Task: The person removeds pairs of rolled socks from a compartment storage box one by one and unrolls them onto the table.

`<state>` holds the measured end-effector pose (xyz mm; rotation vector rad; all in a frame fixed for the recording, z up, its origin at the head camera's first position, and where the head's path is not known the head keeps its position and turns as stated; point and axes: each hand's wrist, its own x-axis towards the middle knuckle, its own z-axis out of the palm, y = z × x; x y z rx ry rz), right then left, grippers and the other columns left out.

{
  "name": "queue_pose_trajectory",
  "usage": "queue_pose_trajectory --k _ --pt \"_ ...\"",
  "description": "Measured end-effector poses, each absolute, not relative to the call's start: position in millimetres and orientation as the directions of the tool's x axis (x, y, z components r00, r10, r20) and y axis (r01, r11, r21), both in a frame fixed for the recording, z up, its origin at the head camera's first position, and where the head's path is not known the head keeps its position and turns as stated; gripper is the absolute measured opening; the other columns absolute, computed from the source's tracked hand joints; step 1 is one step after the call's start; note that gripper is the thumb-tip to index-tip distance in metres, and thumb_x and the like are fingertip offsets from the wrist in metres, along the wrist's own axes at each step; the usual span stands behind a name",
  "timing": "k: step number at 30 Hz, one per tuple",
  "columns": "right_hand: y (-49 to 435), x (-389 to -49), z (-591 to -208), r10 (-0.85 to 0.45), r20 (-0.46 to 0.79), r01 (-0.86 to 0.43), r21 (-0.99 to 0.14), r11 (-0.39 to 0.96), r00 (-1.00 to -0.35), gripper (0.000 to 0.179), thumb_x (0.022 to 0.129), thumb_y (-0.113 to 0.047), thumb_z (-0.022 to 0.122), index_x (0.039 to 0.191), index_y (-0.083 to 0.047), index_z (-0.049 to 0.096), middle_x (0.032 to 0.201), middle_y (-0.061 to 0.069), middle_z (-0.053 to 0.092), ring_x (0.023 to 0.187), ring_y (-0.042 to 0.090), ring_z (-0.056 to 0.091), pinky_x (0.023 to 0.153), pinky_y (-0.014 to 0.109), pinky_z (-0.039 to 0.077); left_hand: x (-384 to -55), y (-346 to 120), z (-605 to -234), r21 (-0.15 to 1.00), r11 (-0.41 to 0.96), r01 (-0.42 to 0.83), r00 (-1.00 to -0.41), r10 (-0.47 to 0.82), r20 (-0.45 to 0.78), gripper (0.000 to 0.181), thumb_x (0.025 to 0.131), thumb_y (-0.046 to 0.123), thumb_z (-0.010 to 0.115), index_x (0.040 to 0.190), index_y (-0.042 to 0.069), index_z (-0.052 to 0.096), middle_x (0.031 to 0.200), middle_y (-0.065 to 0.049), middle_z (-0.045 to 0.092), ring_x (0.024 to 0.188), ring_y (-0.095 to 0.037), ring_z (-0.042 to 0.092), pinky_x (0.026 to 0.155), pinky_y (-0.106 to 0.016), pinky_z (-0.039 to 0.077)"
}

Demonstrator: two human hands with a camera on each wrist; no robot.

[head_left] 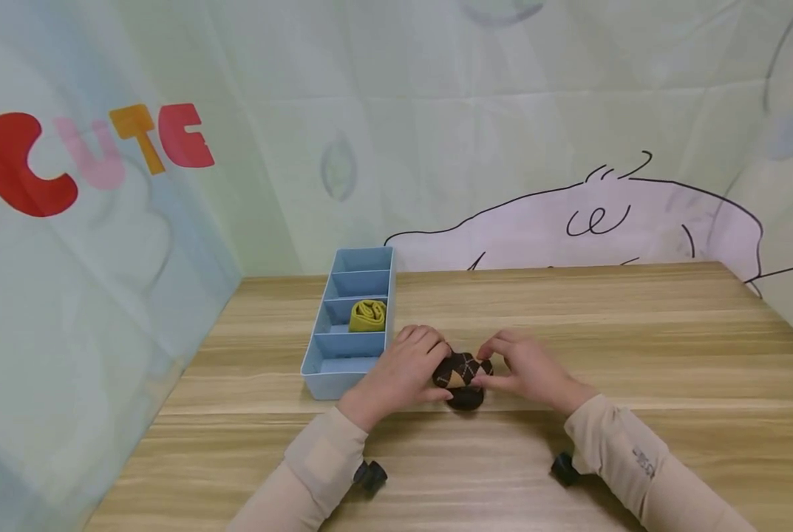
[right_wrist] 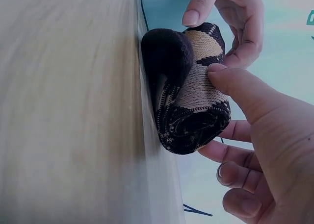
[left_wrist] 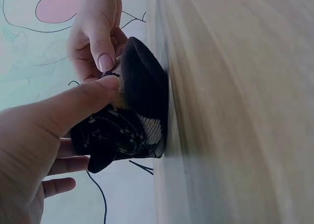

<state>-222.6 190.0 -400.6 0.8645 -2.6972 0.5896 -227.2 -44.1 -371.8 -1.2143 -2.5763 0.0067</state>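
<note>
A black sock with a tan argyle pattern (head_left: 461,368) lies rolled up on the table, its plain dark end (head_left: 465,400) sticking out at the near side. My left hand (head_left: 401,375) holds the roll from the left, thumb on the near face and fingers behind. From the right, my right hand (head_left: 534,371) pinches the other end between thumb and fingers. The right wrist view shows the spiral end of the rolled sock (right_wrist: 196,128) near the right thumb. In the left wrist view the dark flap (left_wrist: 144,77) stands out against the table.
Left of the hands stands a light blue box (head_left: 335,387) with several compartments in a row. A rolled yellow-green sock (head_left: 368,316) sits in one of them. The wooden table (head_left: 635,347) ends at a printed cloth backdrop (head_left: 436,148).
</note>
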Motion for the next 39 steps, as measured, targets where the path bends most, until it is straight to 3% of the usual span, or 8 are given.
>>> queue_pose_trajectory --k 9,23,31,39 --pt "187 -220 -400 -0.506 0.311 -0.589 -0.318 0.743 -0.805 0.033 0.08 -0.043 0.074 0.096 -0.014 0.067 0.094 -0.003 0.065 0.063 0.001 0.043 0.059 0.016 0.04 -228 -49 -369 -0.102 0.616 0.781 -0.575 0.774 0.266 0.046 0.076 0.046 0.077 0.106 0.016 0.062 0.109 0.002 0.063 0.111 -0.017 0.055 0.104 -0.034 0.039" --pt "182 -216 -398 -0.538 0.31 -0.618 -0.317 0.719 -0.784 0.033 0.082 -0.046 0.071 0.097 -0.017 0.067 0.093 -0.006 0.065 0.064 0.003 0.045 0.059 0.016 0.039 -229 -55 -364 -0.009 0.601 0.799 -0.584 0.78 0.226 0.033 0.08 0.036 0.074 0.105 0.016 0.064 0.104 0.004 0.066 0.108 -0.015 0.056 0.102 -0.033 0.039" --pt "179 -215 -399 -0.569 0.36 -0.666 -0.264 0.698 -0.739 0.033 0.083 -0.047 0.07 0.097 -0.017 0.067 0.093 -0.006 0.066 0.076 0.006 0.059 0.067 0.021 0.049 -231 -59 -361 0.047 0.599 0.799 -0.596 0.78 0.189 0.03 0.08 0.034 0.073 0.104 0.017 0.064 0.104 0.005 0.067 0.109 -0.015 0.056 0.103 -0.034 0.038" --pt "172 -212 -398 -0.589 0.492 -0.748 -0.231 0.622 -0.641 0.03 0.079 -0.034 0.076 0.099 -0.015 0.065 0.098 -0.003 0.066 0.069 0.006 0.055 0.062 0.018 0.046 -238 -63 -366 0.14 0.609 0.781 -0.625 0.762 0.17 0.031 0.082 0.034 0.072 0.107 0.017 0.064 0.106 0.004 0.067 0.111 -0.015 0.056 0.105 -0.036 0.037"
